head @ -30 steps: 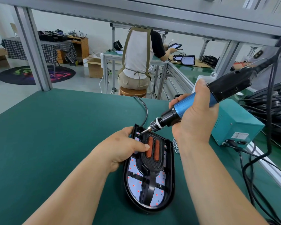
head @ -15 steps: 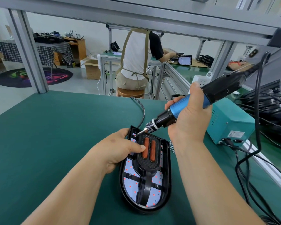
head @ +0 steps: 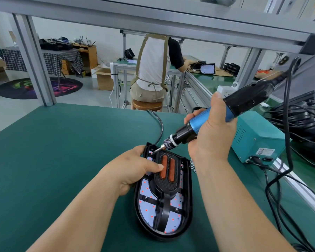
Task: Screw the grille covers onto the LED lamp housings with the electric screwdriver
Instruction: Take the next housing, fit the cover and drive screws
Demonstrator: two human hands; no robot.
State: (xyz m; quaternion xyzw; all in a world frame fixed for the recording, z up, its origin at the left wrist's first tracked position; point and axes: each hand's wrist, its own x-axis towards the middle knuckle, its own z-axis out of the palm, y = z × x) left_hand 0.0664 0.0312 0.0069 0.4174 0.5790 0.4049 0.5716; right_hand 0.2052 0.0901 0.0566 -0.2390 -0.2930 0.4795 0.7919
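**Where's the housing?**

Flat on the mat [head: 62,151], between my forearms. The housing [head: 187,197] has its long axis running away from me, with the rounded end near my body and the squared end far. The grille [head: 166,188] sits inside it, its two orange bars toward the far end.

**And your hands?**

My left hand [head: 135,168] grips the housing's far left edge. The fingers curl round the rim and the thumb presses on the grille beside the bars, pinning both. My right hand [head: 211,137] is wrapped tight round the blue barrel of the driver [head: 205,120].

**How does the driver lie?**

It's slanted. The body rises up and to the right, with the cord end high. The bit [head: 157,150] points down and left, and its tip is at the housing's far left corner, just beside my left fingers. I can't tell whether a screw sits under it, because it's too small to see.

**What does the next move turn on?**

It turns on that corner. It lies lower than my right hand and to its left, so I think the push has to run along the driver's slant. On a lean like this the bit could skid toward my left fingers, so I'd tip the driver more upright before pressing.

**Where are the spare screws?**

A small heap of screws [head: 193,165] lies just right of the housing, near my right wrist. My right hand is the nearer one to them. The power box [head: 258,135] stands farther right.
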